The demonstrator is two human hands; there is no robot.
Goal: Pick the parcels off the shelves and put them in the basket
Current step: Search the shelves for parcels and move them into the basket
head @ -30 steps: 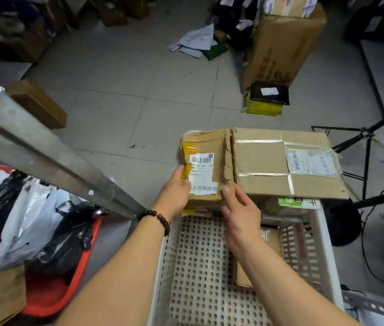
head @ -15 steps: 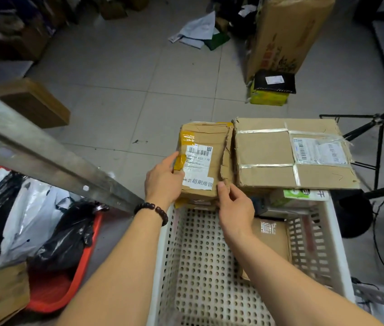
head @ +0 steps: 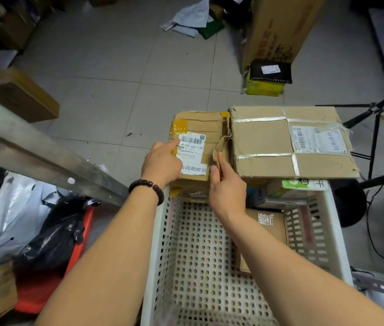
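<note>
A white perforated basket (head: pixel 160 243) stands in front of me. At its far end lies a small brown cardboard parcel (head: pixel 200 128) with yellow tape and a white label, on top of other parcels. My left hand (head: pixel 160 162) grips its left side, thumb on the label. My right hand (head: pixel 227 187) holds its torn right edge with fingers pointing up. Beside it on the right lies a larger taped cardboard parcel (head: pixel 280 147) across the basket's far right corner. A green and white box (head: pixel 304 184) sits under it, and a flat brown parcel (head: pixel 268 231) lies inside the basket.
A metal shelf rail (head: pixel 33 156) slants across the left. Below it, black and white plastic bags (head: pixel 33 222) fill a red tub (head: pixel 45 290). Boxes (head: pixel 278 27) and a black packet (head: pixel 270 71) lie on the tiled floor. A black tripod (head: pixel 374 128) stands at the right.
Both hands have slid forward along the small parcel, the left further up its side onto the label. The parcel has shifted slightly away from me.
</note>
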